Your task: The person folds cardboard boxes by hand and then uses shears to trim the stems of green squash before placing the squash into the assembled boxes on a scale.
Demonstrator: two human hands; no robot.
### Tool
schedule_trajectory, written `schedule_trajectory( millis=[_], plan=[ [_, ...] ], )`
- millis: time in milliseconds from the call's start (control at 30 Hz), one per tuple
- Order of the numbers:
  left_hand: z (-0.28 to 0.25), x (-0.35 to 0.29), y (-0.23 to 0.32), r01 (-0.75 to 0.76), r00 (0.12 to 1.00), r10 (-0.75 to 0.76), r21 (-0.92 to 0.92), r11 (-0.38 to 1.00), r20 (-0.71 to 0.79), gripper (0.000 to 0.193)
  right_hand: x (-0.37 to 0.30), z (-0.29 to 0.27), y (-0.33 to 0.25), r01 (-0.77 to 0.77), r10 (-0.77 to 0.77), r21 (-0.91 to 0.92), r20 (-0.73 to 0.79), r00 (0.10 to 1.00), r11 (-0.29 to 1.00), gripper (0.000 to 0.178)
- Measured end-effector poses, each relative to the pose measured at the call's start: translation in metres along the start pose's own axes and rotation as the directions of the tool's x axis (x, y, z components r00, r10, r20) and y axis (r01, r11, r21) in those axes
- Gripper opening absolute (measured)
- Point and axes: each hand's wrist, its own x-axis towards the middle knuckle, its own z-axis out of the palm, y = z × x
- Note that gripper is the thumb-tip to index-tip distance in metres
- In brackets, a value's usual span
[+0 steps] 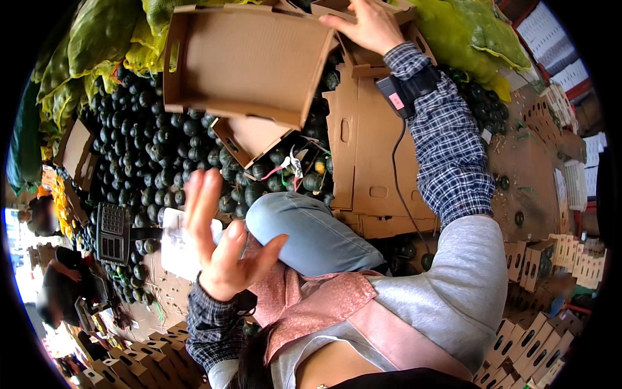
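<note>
My left hand is raised in front of my knee, fingers spread, with nothing in it. Stretched out to the far side, my right hand has its thumb apart from its fingers over several cardboard boxes; whether it touches one I cannot tell. Just left of it lies a large open cardboard tray, bare inside. A smaller cardboard tray sits under its near edge on a heap of small dark green pumpkins. Pruning shears with a red handle rest on the pumpkins.
Flattened cardboard sheets lie under my right arm. A digital scale with a white plate stands at left. Full yellow-green net bags line the far side. Cardboard boxes stand at lower right. Blurred people are at far left.
</note>
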Motion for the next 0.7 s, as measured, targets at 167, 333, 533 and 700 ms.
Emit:
schedule_trajectory(
  millis=[167, 333, 533, 700],
  plan=[
    [0.184, -0.031, -0.018, 0.903, 0.389, -0.612, -0.416, 0.105, 0.689, 0.084, -0.148, -0.104, 0.103, -0.640, 0.738, -0.493, 0.009, 0.674, 0.590, 0.081],
    [0.358, -0.098, -0.019, 0.968, 0.083, -0.525, -0.193, -0.158, 0.847, 0.044, -0.434, -0.225, 0.153, -0.797, 0.936, -0.598, 0.324, -0.135, 0.092, 0.111],
    [0.279, -0.072, -0.042, 0.998, 0.037, -0.660, 0.009, 0.066, 0.750, 0.044, -0.350, -0.219, 0.098, -0.802, 0.866, -0.572, 0.476, -0.154, 0.172, 0.062],
    [0.144, -0.027, -0.055, 0.888, 0.458, -0.470, -0.411, 0.205, 0.755, 0.052, -0.282, -0.325, 0.038, -0.918, 0.701, -0.031, 0.656, 0.280, 0.395, 0.039]
  ],
)
